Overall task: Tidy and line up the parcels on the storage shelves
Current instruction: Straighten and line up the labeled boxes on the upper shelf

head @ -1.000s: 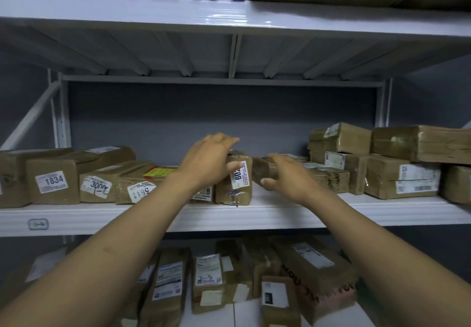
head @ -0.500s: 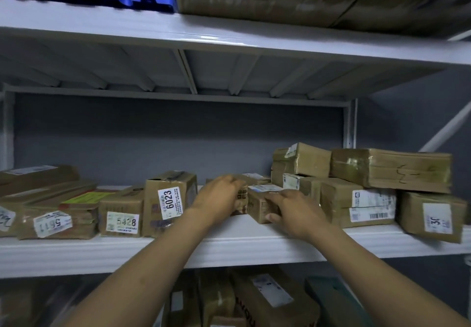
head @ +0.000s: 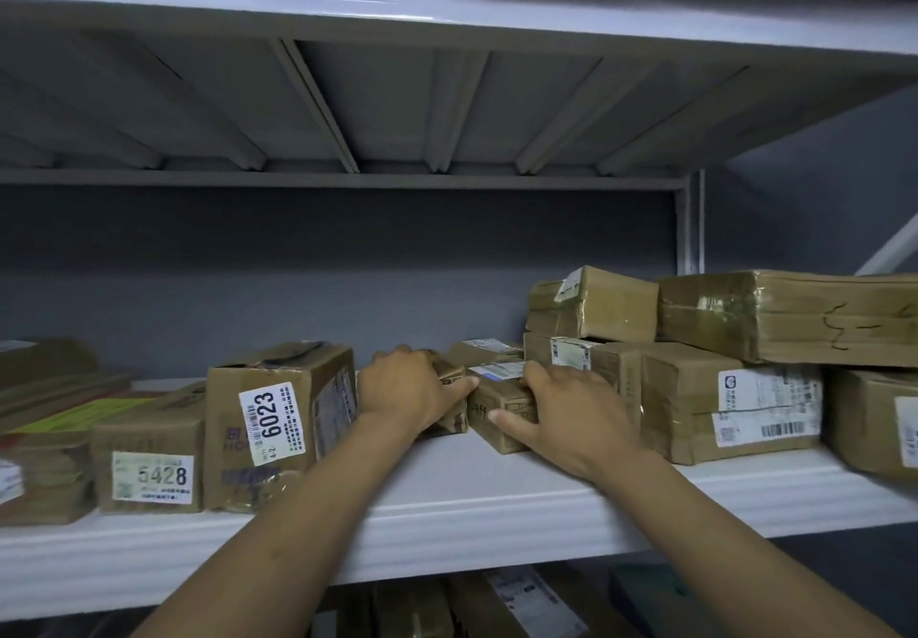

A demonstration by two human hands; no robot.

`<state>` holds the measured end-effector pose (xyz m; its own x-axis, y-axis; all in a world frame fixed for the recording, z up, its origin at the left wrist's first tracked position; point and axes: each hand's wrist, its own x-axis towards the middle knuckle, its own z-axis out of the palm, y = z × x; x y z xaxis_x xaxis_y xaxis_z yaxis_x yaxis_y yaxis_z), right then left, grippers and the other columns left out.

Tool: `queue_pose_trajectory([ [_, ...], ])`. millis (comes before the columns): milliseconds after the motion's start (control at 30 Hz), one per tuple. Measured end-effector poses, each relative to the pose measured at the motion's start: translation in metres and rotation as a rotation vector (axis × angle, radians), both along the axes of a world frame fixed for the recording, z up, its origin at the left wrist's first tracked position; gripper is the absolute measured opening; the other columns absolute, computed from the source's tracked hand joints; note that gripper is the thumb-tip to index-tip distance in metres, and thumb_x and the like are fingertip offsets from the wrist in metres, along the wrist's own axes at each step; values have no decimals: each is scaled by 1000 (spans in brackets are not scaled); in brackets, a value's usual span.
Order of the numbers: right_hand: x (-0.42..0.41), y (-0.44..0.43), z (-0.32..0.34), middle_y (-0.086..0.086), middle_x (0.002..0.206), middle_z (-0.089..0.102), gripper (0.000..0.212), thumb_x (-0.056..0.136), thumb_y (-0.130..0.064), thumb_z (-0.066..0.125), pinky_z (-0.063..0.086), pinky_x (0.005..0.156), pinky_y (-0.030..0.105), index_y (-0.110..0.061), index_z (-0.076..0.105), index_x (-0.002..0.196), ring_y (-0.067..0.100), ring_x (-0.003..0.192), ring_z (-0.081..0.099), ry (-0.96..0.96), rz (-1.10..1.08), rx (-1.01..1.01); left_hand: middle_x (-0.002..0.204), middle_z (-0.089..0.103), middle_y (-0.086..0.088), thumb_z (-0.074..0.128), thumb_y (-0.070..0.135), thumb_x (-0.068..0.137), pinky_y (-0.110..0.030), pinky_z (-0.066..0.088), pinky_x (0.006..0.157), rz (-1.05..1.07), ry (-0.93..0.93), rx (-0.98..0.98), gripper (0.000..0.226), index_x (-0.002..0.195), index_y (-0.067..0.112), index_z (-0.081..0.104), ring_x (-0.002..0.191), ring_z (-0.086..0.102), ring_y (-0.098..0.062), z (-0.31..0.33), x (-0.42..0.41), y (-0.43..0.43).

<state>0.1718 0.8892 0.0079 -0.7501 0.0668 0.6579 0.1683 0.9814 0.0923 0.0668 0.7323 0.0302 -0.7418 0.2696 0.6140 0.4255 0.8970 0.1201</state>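
Brown taped parcels stand in a row on the white middle shelf [head: 447, 513]. My left hand [head: 407, 391] grips a small brown parcel [head: 449, 419] at the shelf's centre, fingers curled over its top. Right beside it, my right hand [head: 566, 414] holds another small parcel [head: 501, 411] with a white label on top, thumb on its front face. The two small parcels touch. To their left stands the upright box labelled 6023 [head: 278, 424], then the low box labelled 5428 [head: 149, 468].
Stacked parcels [head: 720, 389] fill the shelf's right side, close to my right hand. Flat parcels [head: 44, 438] lie at the far left. More parcels [head: 521, 602] sit on the shelf below. The upper shelf [head: 447, 1] overhangs. A grey wall closes the back.
My left hand has let go of the 6023 box and moved right onto a small parcel. Both hands now hold the two small parcels together. The view has shifted right and closer.
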Motion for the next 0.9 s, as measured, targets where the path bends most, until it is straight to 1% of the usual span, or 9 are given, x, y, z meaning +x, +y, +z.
queue_pose_trajectory([
  [200, -12, 7, -1, 6, 113, 62, 48, 89, -61, 43, 40, 78, 34, -19, 49, 114, 27, 104, 57, 20, 38, -17, 108, 65, -2, 57, 56, 71, -31, 47, 75, -47, 9, 195, 49, 104, 20, 64, 105, 55, -28, -3, 8, -2],
  [333, -19, 18, 1, 0, 114, 62, 46, 88, -60, 48, 43, 81, 33, -21, 56, 112, 22, 106, 57, -29, 171, -127, 107, 68, 7, 58, 53, 66, -31, 49, 83, -194, 144, 450, 49, 106, 27, 68, 102, 56, -21, -6, 18, -9],
  [400, -13, 17, 5, -9, 111, 63, 37, 91, -52, 54, 42, 82, 26, -22, 62, 112, 11, 103, 58, -9, 400, -340, 110, 66, 10, 58, 52, 69, -31, 47, 89, -287, 185, 599, 49, 111, 28, 67, 104, 55, -16, -5, 30, -10],
  [500, 2, 6, 14, -15, 106, 67, 26, 94, -38, 57, 42, 80, 8, -21, 68, 110, -4, 94, 60, 76, 668, -834, 106, 65, 12, 53, 53, 75, -41, 51, 89, -494, 125, 854, 41, 107, 31, 66, 101, 60, -12, -10, 48, -10],
  [533, 6, 4, 16, -12, 107, 68, 27, 94, -39, 56, 44, 87, 9, -20, 66, 112, -3, 97, 62, 56, 745, -1027, 105, 66, 11, 52, 52, 76, -43, 52, 88, -553, 90, 927, 37, 104, 32, 65, 100, 61, -12, -12, 57, -9],
  [600, 12, 1, 20, -4, 117, 67, 38, 93, -44, 55, 46, 102, 33, -22, 56, 124, 10, 109, 63, -45, 894, -1403, 105, 67, 6, 51, 53, 76, -40, 53, 86, -663, 9, 1036, 34, 101, 34, 64, 98, 63, -12, -15, 77, -7],
  [667, 19, 2, 21, 1, 118, 68, 39, 93, -46, 54, 47, 101, 46, -29, 49, 128, 22, 111, 64, -142, 996, -1645, 105, 68, 5, 50, 52, 77, -27, 51, 82, -748, -54, 1071, 37, 104, 31, 63, 98, 63, -8, -17, 98, -7],
  [767, 32, 5, 20, 3, 104, 73, 27, 94, -32, 56, 47, 97, 58, -26, 50, 120, 35, 105, 66, -163, 1067, -1738, 107, 68, 10, 46, 33, 85, -12, 47, 77, -817, -115, 1052, 31, 110, 25, 62, 99, 63, 0, -22, 119, -10],
  [900, 42, 9, 12, 4, 108, 72, 38, 86, -13, 66, 50, 93, 58, -23, 54, 120, 28, 103, 68, -42, 1095, -1691, 107, 68, 15, 50, 21, 90, -12, 47, 72, -743, -190, 955, 26, 110, 34, 61, 98, 62, 1, -26, 134, -15],
])
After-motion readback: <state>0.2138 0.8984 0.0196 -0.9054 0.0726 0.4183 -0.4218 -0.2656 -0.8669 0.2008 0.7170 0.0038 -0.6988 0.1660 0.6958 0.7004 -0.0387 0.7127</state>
